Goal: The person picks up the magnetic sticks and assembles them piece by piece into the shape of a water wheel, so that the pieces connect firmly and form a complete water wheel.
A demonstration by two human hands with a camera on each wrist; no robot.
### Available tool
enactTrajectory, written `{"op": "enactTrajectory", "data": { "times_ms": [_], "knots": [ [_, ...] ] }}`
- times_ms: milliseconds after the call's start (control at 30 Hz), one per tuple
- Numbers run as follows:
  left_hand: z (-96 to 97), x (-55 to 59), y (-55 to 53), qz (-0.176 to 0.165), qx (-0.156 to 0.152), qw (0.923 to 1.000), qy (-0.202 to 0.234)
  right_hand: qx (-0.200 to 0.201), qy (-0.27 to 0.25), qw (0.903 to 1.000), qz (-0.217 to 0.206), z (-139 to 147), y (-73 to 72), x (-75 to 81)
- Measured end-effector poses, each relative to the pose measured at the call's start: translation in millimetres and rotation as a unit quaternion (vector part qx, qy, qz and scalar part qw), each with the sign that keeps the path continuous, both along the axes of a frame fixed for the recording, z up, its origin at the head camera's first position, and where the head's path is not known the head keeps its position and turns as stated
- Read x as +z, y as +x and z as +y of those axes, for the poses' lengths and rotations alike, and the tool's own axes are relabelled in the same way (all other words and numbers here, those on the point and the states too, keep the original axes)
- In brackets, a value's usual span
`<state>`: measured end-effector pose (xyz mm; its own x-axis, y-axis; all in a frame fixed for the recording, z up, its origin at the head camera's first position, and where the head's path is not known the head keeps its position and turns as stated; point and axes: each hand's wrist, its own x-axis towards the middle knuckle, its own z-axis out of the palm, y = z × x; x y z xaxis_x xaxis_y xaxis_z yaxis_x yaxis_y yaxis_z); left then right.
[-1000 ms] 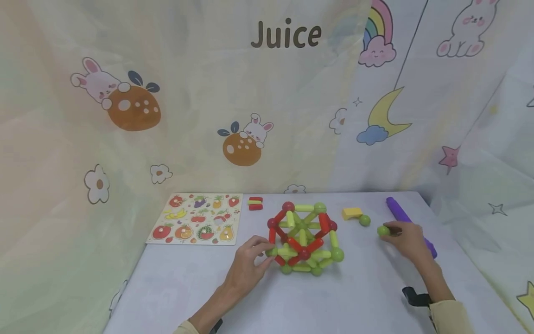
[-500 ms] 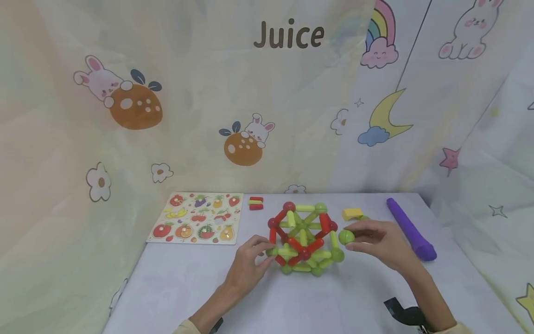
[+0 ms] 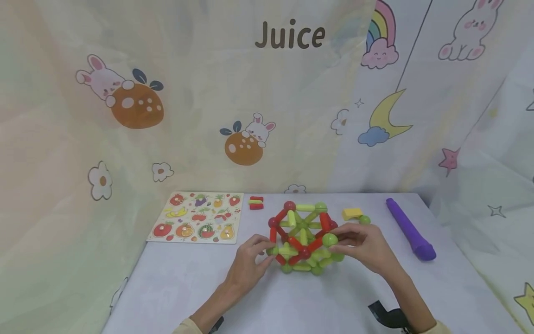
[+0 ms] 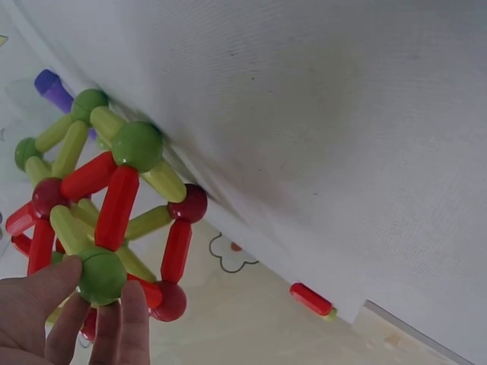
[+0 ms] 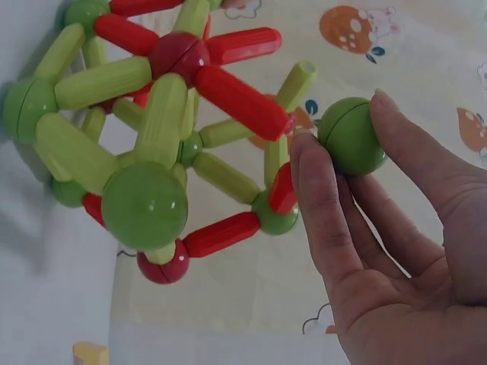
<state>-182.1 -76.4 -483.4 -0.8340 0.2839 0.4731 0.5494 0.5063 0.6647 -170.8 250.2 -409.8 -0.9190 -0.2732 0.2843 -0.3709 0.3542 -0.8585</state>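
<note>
A cage-like frame of red and yellow-green rods joined by red and green balls [image 3: 305,252] stands on the table. My left hand [image 3: 247,265] pinches the green ball [image 4: 102,276] at its left corner between thumb and fingers. Between the thumb and fingers of my right hand [image 3: 367,247] is a loose green ball [image 5: 351,137], held by the frame's right front side. In the right wrist view this ball sits close to the free ends of a red rod [image 5: 245,103] and a yellow-green rod [image 5: 297,85]; contact cannot be told.
A fruit puzzle board [image 3: 196,218] lies at the back left. Several short red and yellow-green rods [image 3: 256,202] are beside it. Behind the frame to the right are a yellow block [image 3: 352,213] and another green ball [image 3: 365,220]. Farther right lies a purple baton-like object [image 3: 410,229].
My right hand has carried the green ball leftward from beside the purple object to the frame's right side. My left hand keeps its place on the corner ball.
</note>
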Motion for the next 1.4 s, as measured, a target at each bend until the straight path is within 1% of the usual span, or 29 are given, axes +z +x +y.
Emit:
{"op": "enactTrajectory", "data": {
  "times_ms": [133,333,533,600,733,833,900,967,1067,1200,1300,1400],
  "knots": [
    [0.2,1.0,0.3,-0.002,0.002,1.0,-0.001,-0.03,0.003,0.9995,-0.01,3.6,0.0,-2.5],
    [0.2,2.6,0.4,-0.003,0.005,1.0,0.003,-0.052,-0.006,0.9984,-0.02,-0.3,-4.0,-6.5],
    [1.3,0.3,-0.1,0.004,0.001,1.0,0.004,-0.075,-0.026,0.9963,-0.035,-5.6,-6.3,-8.5],
    [1.7,-0.6,-0.2,0.006,0.002,1.0,0.003,-0.077,-0.029,0.9959,-0.038,-5.9,-6.4,-8.5],
    [2.0,-0.4,0.3,0.003,0.003,1.0,0.003,-0.069,-0.031,0.9962,-0.042,-4.3,-6.6,-8.8],
    [2.1,0.0,0.8,0.0,0.003,1.0,0.003,-0.047,-0.023,0.9982,-0.028,6.8,-10.9,-12.2],
    [2.5,0.0,0.7,0.0,0.002,1.0,0.003,-0.037,-0.018,0.999,-0.014,21.7,-18.0,-17.5],
    [2.3,0.0,0.3,0.002,0.003,1.0,0.002,-0.041,-0.009,0.9991,0.001,39.9,-28.5,-23.7],
    [1.9,0.4,0.0,0.004,0.004,1.0,0.003,-0.083,0.011,0.9965,0.002,65.5,-46.9,-34.9],
    [1.2,0.2,0.6,0.004,0.004,1.0,0.007,-0.144,0.072,0.9867,-0.016,89.2,-71.7,-52.1],
    [1.2,-0.1,1.0,0.003,0.002,1.0,0.008,-0.169,0.116,0.9784,-0.028,101.2,-87.4,-65.0],
    [1.5,-0.7,1.2,0.0,-0.003,1.0,0.006,-0.18,0.138,0.9731,-0.04,111.6,-97.8,-76.1]
  ]
}}
